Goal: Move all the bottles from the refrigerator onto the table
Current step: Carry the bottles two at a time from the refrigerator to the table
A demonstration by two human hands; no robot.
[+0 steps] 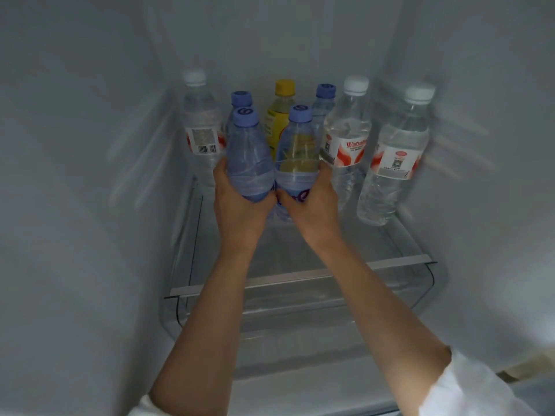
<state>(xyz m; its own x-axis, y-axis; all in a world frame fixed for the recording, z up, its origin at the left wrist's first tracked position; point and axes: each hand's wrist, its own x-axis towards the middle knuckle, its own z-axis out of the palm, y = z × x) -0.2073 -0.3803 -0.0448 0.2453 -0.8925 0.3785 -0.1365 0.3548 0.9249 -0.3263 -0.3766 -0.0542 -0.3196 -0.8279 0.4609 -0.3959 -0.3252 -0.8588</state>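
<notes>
Both hands are deep inside the refrigerator, each wrapped around a small blue-capped bottle. From the head view, the left hand [240, 202] grips the left blue bottle [247, 157] low on its body, and the right hand [312, 199] grips the right blue bottle [297, 154] the same way; the two bottles touch side by side, and whether they are lifted off the glass shelf [300, 277] or resting on it I cannot tell.

Six more bottles stand on that shelf behind and beside them: two further blue-capped bottles [323, 103], a yellow-capped bottle [280, 115] at the back, one white-capped water bottle [202, 127] on the left and two white-capped water bottles [393, 163] on the right. No counter is in view, so how many bottles already sit there cannot be judged. By what shows, the job looks early: these two are only picked, and six wait.
</notes>
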